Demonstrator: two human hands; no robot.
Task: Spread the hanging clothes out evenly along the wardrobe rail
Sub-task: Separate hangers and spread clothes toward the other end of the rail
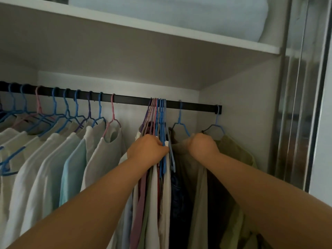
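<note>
Head view: a black metal wardrobe rail is seen crossing mid-frame. At centre, a tight bunch of blue, pink and purple plastic hangers is clasped by the left hand. Right of centre, the olive-brown shirt is gripped in the clenched right hand. Pale shirts are spaced along the left.

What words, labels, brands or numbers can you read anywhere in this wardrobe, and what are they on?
None: no readable text on the clothes, the hangers, the rail, the shelf or the bedding above it. No garment tags or prints show.
</note>
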